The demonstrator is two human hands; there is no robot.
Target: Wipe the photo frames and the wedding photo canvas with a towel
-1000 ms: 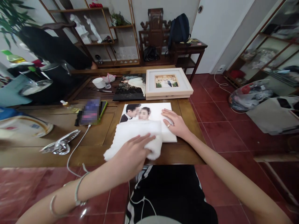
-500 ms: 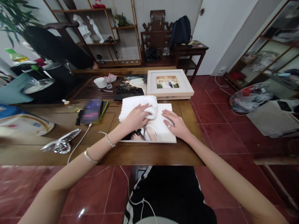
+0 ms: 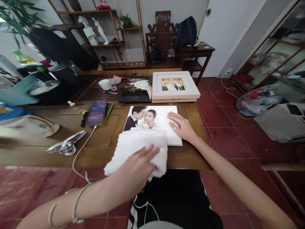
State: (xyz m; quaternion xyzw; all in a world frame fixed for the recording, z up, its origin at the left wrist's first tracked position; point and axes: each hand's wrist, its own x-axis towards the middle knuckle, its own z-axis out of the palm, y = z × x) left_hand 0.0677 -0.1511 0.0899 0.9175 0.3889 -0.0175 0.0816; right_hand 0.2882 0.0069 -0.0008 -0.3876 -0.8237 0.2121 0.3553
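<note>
A white cloth [image 3: 140, 148] is gripped by my left hand [image 3: 139, 165], whose fingers lie over its top while the thumb is hidden. The cloth hangs over the table's front edge and covers the near left part of a white photo panel [image 3: 166, 135]. Two people are pictured on the panel, which lies flat on the wooden table. My right hand [image 3: 182, 127], wearing a ring, rests on the panel's right edge with its fingers stretched out.
Behind the panel lie a dark photo board [image 3: 135, 92] and a pale wooden frame box [image 3: 175, 95]. To the left are a phone [image 3: 96, 113] on a white cable, a shiny metal ornament [image 3: 66, 144], a white cup [image 3: 105, 84] and a large bottle-like pack [image 3: 26, 124].
My left hand has drawn the cloth toward me, from the panel's upper part to the table's front edge, uncovering the pictured couple. My right hand stays on the panel. The view has shifted slightly.
</note>
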